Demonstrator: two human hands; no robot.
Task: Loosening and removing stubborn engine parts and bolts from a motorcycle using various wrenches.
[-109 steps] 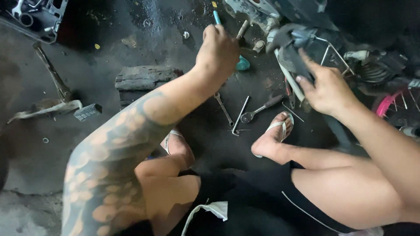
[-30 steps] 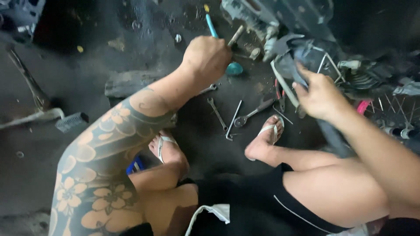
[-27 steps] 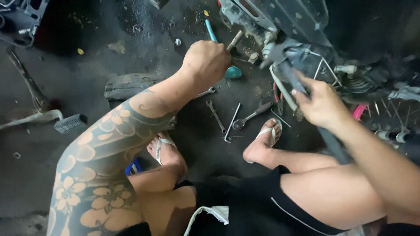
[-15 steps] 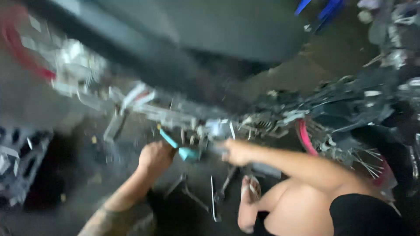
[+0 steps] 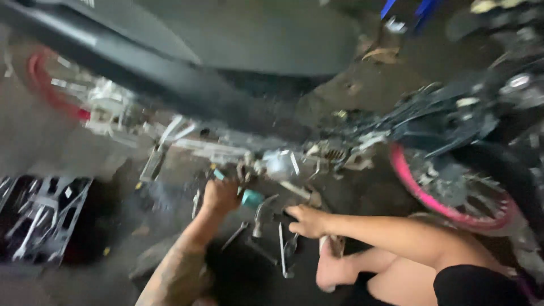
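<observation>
Head view, blurred: left hand (image 5: 220,194) closed round teal-handled screwdriver (image 5: 245,196), raised to motorcycle underside (image 5: 272,161). Right hand (image 5: 306,220) low near floor, fingers curled, grip unclear, just above wrenches (image 5: 283,249) lying on floor. Since half second ago, camera tilted slightly; pink wheel rim (image 5: 447,198) now clearer, hands barely shifted.

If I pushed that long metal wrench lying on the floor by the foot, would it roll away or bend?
Probably neither. The wrench looks flat and thin, so it would likely slide or spin on the dark floor, not roll. It seems to be bare metal, so probably stiff and fairly heavy for its size. The floor looks grimy, so it may feel slippery.
</observation>
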